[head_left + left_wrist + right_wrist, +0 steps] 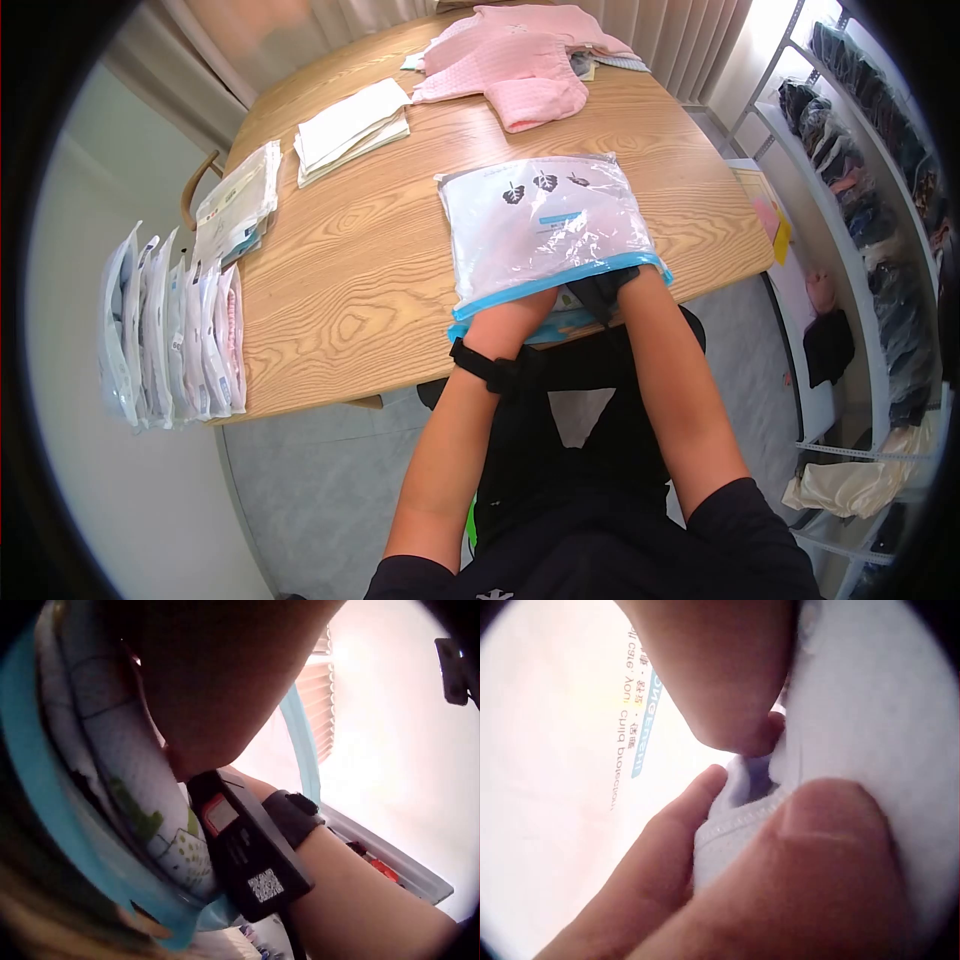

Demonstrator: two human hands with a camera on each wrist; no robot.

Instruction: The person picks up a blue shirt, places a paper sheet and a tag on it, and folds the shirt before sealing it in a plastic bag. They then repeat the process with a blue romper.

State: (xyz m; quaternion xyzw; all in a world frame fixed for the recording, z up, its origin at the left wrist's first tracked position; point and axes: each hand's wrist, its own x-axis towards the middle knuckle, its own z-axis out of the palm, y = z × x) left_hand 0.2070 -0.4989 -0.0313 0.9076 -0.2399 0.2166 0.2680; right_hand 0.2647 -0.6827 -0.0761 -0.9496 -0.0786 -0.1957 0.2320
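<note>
A clear zip bag [545, 220] with leaf prints and a blue edge lies at the table's front. Both the left hand [520, 312] and right hand [640, 282] reach in under its blue edge, fingers hidden in the head view. White cloth with green print [142, 787] sits between blue strips in the left wrist view, beside the dark left hand [217, 690]. Mirrored lettering shows through the plastic in the right wrist view, where the left hand, coming from below, pinches white cloth [735, 832]. Above it the right hand [720, 667] is near the cloth, its fingers mostly unseen.
Several bagged garments [175, 330] stand upright at the table's left edge, beside a flat packet [240, 200]. White folded sheets [352, 130] and pink clothes [520, 70] lie toward the back. Shelves of packaged items [850, 180] stand at right.
</note>
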